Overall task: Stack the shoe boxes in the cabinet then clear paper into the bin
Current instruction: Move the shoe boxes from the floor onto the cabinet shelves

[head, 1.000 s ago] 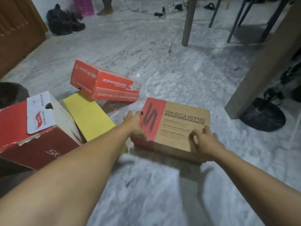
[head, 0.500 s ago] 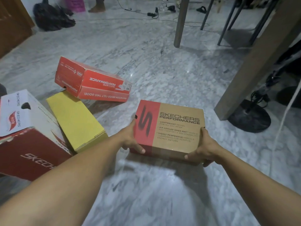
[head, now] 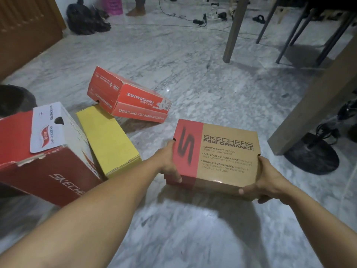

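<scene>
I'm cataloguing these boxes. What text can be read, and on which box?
Brown box: "SKECHERS PERFORMANCE", "LIGHTWEIGHT DESIGN", "AIR COOLED GOGA MAT"; smaller lines blurred.
Orange box, upside down: "PERFORMANCE", "INNOVATION NEVER FELT THIS GOOD."; its sticker is unreadable.
Dark red box: "SKECHERS" on the side and white label.
Yellow box: none.

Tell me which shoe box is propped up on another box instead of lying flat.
The orange-red box farthest away: its left end rests on the yellow box, so it tilts. The brown and red box is held in both hands.

Lower right of frame: the held box (head: 216,157). Left of it, three boxes on the floor (head: 193,74), the tilted box (head: 127,95) resting on the flat box (head: 108,140), the biggest box (head: 44,151) far left.
</scene>
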Action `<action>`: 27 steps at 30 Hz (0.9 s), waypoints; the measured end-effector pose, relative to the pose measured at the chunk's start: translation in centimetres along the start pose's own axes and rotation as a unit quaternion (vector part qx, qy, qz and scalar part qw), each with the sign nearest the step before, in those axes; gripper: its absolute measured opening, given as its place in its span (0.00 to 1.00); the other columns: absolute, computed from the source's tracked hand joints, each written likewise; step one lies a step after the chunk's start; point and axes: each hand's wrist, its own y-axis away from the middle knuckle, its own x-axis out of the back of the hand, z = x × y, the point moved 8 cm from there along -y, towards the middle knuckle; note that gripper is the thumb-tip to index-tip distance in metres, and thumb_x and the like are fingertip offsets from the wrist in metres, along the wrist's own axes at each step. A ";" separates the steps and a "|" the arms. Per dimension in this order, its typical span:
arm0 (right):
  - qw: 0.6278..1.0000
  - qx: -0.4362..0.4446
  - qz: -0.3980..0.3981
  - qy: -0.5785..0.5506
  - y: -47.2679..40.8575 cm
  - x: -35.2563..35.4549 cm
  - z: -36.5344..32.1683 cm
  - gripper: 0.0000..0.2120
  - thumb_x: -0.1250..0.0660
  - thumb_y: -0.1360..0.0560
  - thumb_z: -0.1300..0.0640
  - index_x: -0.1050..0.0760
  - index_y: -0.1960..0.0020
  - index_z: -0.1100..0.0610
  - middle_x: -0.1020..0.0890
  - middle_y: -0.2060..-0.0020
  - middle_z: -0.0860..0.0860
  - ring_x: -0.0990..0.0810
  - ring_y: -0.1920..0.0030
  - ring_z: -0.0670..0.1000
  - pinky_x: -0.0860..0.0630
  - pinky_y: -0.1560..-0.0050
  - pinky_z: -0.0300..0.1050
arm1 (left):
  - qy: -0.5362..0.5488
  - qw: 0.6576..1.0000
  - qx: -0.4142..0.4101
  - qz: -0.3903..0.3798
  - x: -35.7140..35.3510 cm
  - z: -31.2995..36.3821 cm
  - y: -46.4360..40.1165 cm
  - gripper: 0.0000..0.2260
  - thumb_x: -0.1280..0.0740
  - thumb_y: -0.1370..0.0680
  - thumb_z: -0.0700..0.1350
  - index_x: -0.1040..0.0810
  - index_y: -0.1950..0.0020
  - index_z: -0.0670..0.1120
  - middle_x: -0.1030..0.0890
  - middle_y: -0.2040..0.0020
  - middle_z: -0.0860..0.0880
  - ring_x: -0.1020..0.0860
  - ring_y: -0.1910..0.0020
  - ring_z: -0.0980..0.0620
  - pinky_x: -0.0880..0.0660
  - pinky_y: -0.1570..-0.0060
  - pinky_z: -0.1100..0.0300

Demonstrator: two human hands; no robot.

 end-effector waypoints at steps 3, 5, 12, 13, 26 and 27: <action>1.000 0.027 0.014 0.007 1.1 1.9 -2.3 0.59 0.16 0.45 0.63 0.47 0.26 0.44 0.27 0.46 0.47 0.19 0.52 0.57 0.17 0.65 0.61 | 0.028 0.999 -0.026 0.027 2.0 1.7 2.1 0.55 0.17 0.41 0.40 0.50 0.24 0.48 0.27 0.40 0.50 0.24 0.47 0.48 0.22 0.49 0.54; 0.999 0.047 0.018 0.013 1.9 3.3 -4.4 0.59 0.16 0.46 0.64 0.46 0.26 0.44 0.27 0.46 0.46 0.20 0.51 0.58 0.18 0.65 0.61 | 0.042 0.997 -0.044 0.048 3.6 3.0 3.8 0.54 0.17 0.41 0.39 0.49 0.25 0.46 0.28 0.38 0.50 0.26 0.45 0.50 0.24 0.50 0.57; 0.991 0.127 0.023 0.044 7.6 7.3 -12.7 0.57 0.16 0.46 0.66 0.43 0.27 0.45 0.28 0.49 0.47 0.20 0.55 0.59 0.18 0.68 0.59 | 0.065 0.988 -0.050 0.131 9.7 5.5 12.1 0.52 0.16 0.42 0.43 0.43 0.26 0.45 0.30 0.32 0.49 0.31 0.32 0.49 0.32 0.36 0.58; 0.989 0.140 0.017 0.050 8.7 7.5 -13.9 0.56 0.16 0.45 0.66 0.43 0.27 0.46 0.28 0.50 0.46 0.20 0.57 0.58 0.18 0.69 0.57 | 0.062 0.987 -0.048 0.143 10.6 5.8 13.7 0.53 0.16 0.42 0.43 0.43 0.25 0.45 0.31 0.30 0.49 0.32 0.31 0.48 0.33 0.35 0.58; 0.926 0.332 -0.084 0.159 26.2 1.3 -29.8 0.40 0.17 0.40 0.53 0.34 0.35 0.53 0.18 0.53 0.54 0.17 0.63 0.56 0.19 0.62 0.62 | 0.094 0.956 0.058 0.273 20.8 -1.0 40.3 0.32 0.17 0.40 0.47 0.32 0.44 0.52 0.21 0.46 0.52 0.20 0.50 0.51 0.22 0.61 0.57; 0.920 0.347 -0.094 0.159 27.8 0.3 -30.9 0.40 0.17 0.40 0.54 0.33 0.34 0.54 0.18 0.54 0.54 0.18 0.63 0.55 0.19 0.61 0.63 | 0.096 0.951 0.069 0.286 21.2 -1.7 42.7 0.32 0.17 0.40 0.48 0.31 0.43 0.52 0.21 0.45 0.52 0.20 0.50 0.51 0.21 0.63 0.56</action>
